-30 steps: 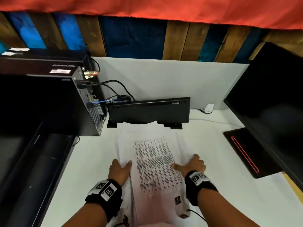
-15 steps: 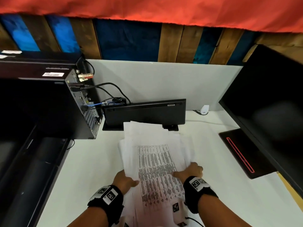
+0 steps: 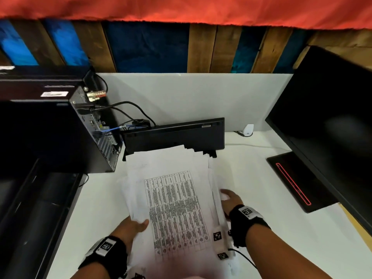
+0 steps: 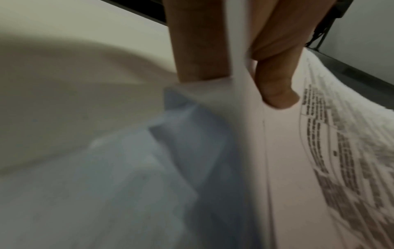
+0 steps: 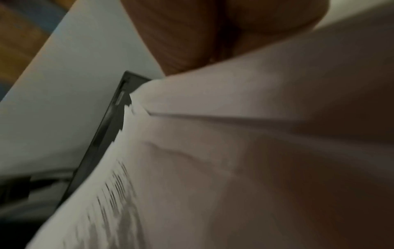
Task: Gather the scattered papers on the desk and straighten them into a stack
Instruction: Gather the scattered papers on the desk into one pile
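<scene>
A loose pile of white papers (image 3: 173,198) with a printed table on the top sheet sits at the middle of the white desk (image 3: 261,228); its sheets are still fanned at the far end. My left hand (image 3: 138,224) pinches the pile's left edge. In the left wrist view the thumb (image 4: 275,87) lies on top of the papers (image 4: 277,151) and the fingers (image 4: 200,50) lie beneath. My right hand (image 3: 227,198) holds the right edge, its fingertips hidden by the sheets. In the right wrist view the papers (image 5: 234,151) fill the frame below that hand (image 5: 213,33).
A black keyboard (image 3: 175,137) stands on edge against the white partition, just behind the papers. A computer tower (image 3: 60,133) with cables is at the left. At the right is a dark monitor (image 3: 332,127) on a base (image 3: 291,182) with a red line. A small white plug (image 3: 248,129) lies at the back.
Both hands went from lying flat on the sheets to holding the pile by its sides. The sheets have drawn together into a narrower pile.
</scene>
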Available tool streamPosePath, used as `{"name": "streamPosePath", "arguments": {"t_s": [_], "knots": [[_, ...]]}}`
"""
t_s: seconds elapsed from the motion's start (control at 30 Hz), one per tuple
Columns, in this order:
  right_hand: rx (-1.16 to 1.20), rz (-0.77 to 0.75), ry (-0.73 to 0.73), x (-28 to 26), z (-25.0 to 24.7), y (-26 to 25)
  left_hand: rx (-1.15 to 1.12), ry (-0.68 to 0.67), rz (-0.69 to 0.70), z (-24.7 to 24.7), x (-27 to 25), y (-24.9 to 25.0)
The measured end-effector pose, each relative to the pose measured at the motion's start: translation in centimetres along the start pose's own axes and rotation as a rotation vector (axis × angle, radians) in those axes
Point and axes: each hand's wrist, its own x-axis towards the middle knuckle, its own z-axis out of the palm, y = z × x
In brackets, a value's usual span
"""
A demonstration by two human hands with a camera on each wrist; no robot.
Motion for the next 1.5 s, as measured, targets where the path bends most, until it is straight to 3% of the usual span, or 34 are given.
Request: {"name": "streamPosePath", "arguments": {"t_s": [0.07, 0.2, 0.37, 0.43, 0.53, 0.67, 0.77, 0.83, 0.9, 0.97, 1.03, 1.2, 1.4, 1.5], "knots": [[-0.230, -0.027, -0.001, -0.3, 0.3, -0.7, -0.030, -0.030, -0.015, -0.4, 0.3, -0.8], [-0.713, -0.055, 0.165, -0.7, -0.1, -0.7, -0.006, -0.031, -0.018, -0.7, -0.9, -0.2], [-0.845, -0.093, -0.014, 0.0, -1.0, -2.7, -0.107, -0.010, -0.060, -1.5, -1.5, -0.7], [-0.830, -0.099, -0.053, 0.2, -0.6, -3.1, -0.121, -0.016, -0.068, -1.9, -1.6, -0.9], [-0.783, -0.157, 0.014, -0.3, 0.6, -3.0, -0.115, -0.004, -0.059, -2.1, -1.5, -0.8], [-0.432, -0.211, 0.053, -1.6, 1.9, -3.2, -0.123, 0.008, -0.049, -1.7, -1.7, -0.2], [-0.125, -0.233, 0.352, -2.7, -1.0, -4.9, -0.078, 0.051, -0.036, -1.6, -1.7, 0.1], [-0.042, -0.388, 0.559, -4.2, -4.0, -7.3, -0.052, 0.054, -0.036, -1.6, -1.6, 0.1], [0.029, -0.635, 0.678, -6.2, -6.7, -10.1, -0.061, 0.055, -0.044, -1.4, -1.9, 0.3], [0.118, -0.818, 0.712, -8.4, -8.7, -12.8, -0.062, 0.059, -0.041, -1.2, -2.0, 0.7], [0.196, -0.895, 0.688, -10.4, -10.0, -14.9, -0.033, 0.062, -0.028, -0.6, -2.6, 1.7], [0.152, -0.761, 0.544, -10.1, -8.3, -15.5, -0.045, 0.027, -0.034, 0.5, -3.7, 3.6], [-0.182, -0.438, 0.235, -4.3, 0.1, -9.0, -0.019, 0.158, 0.060, 0.8, -3.2, 3.0], [-0.276, -0.317, 0.105, -4.1, 3.7, -6.3, -0.111, 0.051, 0.019, 0.6, -2.9, 3.0]]}}
